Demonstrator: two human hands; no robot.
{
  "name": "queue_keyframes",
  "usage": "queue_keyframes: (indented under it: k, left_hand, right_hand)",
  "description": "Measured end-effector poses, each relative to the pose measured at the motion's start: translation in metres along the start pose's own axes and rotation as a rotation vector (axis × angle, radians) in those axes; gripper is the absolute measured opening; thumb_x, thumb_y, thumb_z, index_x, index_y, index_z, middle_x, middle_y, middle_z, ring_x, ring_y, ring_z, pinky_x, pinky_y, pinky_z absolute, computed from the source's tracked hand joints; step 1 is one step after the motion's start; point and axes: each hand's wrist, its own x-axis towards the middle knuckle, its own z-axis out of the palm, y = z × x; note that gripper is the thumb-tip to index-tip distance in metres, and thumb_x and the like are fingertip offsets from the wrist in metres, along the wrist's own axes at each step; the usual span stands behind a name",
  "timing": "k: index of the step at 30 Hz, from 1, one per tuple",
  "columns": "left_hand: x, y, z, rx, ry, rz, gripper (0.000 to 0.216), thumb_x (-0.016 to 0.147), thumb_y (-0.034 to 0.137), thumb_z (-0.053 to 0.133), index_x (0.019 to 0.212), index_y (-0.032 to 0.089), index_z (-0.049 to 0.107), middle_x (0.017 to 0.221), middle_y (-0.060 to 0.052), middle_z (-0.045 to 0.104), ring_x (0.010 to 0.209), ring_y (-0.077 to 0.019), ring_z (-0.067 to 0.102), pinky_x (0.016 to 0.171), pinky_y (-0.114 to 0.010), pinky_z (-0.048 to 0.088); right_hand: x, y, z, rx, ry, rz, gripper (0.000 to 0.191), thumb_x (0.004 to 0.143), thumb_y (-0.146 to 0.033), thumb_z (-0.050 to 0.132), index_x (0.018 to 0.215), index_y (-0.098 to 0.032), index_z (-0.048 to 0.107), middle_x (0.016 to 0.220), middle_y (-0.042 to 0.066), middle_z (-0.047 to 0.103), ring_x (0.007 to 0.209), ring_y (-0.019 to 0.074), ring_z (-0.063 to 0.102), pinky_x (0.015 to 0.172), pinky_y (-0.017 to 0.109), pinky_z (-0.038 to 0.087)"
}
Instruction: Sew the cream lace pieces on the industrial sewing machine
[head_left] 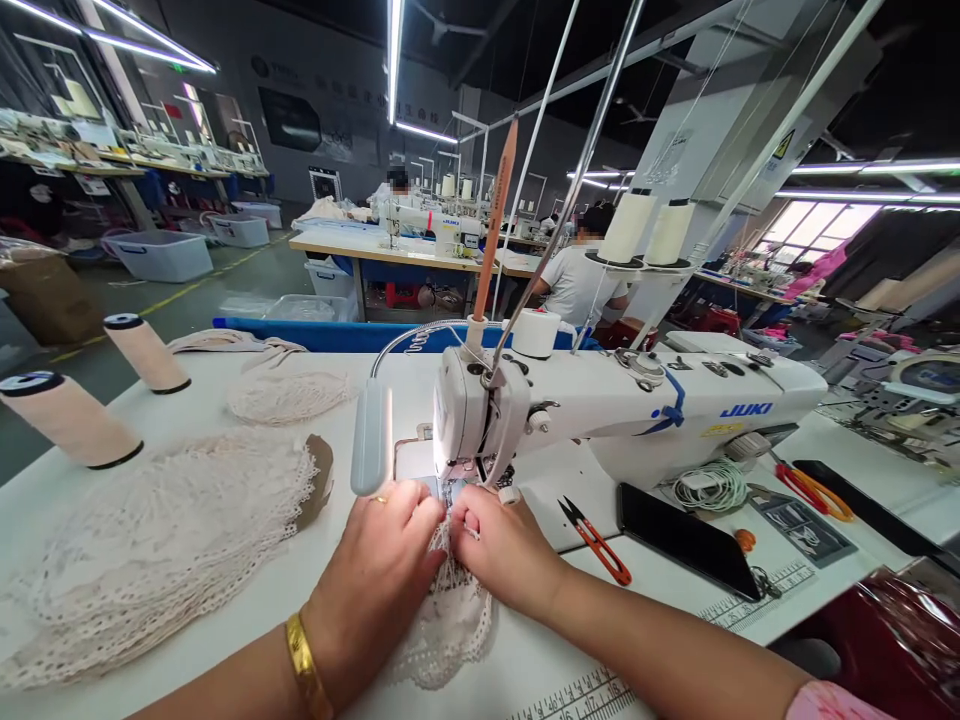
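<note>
lace piece [454, 645] lies at the lower middle of the frame, its far end bunched right in front of the needle area of a white industrial sewing machine [600, 395]. the left hand [394, 545] has its fingers curled closed on the lace from one side; the right hand [502, 540] pinches it from the other, the two nearly meeting. the exact fingertip contact is hidden.

to handle this well, i'd judge, the lace should lie flat and its edges match before they reach the foot, with light, even tension from both sides, since openwork stretches easily. the fingers sit very near the needle area, so they want to stay beside the stitch line, and the loose end should run free over the tabletop [251, 615].

as for writing, blue "juki" letters mark the machine's arm at the middle right, and "juki" shows again on another sewing machine [427, 228] at the upper middle. ruler markings [589, 700] line the lower edge. print on the upright pencil [499, 220] and the dim wall lettering [382, 105] are too small to read.
</note>
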Motion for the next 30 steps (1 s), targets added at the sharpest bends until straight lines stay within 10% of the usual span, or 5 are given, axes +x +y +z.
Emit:
queue_keyframes:
  k: [14,30]
  left_hand:
    - [-0.005,0.0,0.005,-0.035,-0.024,0.19,0.029,0.1,0.001,0.046,0.09,0.018,0.068,0.092,-0.007,0.07,0.076,-0.0239,0.057,0.068,-0.039,0.048]
    - [-0.002,-0.001,0.007,0.026,-0.017,0.139,0.02,0.105,0.013,0.049,0.104,0.017,0.068,0.102,-0.01,0.072,0.084,-0.0268,0.063,0.071,-0.043,0.055]
  right_hand:
    - [-0.023,0.028,-0.004,-0.115,0.144,-0.478,0.019,0.101,-0.012,0.052,0.106,-0.02,0.068,0.104,0.008,0.07,0.082,0.0219,0.06,0.074,0.033,0.046]
    - [-0.007,0.04,0.0,-0.067,0.126,-0.436,0.027,0.098,-0.01,0.053,0.112,-0.022,0.074,0.115,0.01,0.071,0.104,0.0257,0.066,0.089,0.037,0.056]
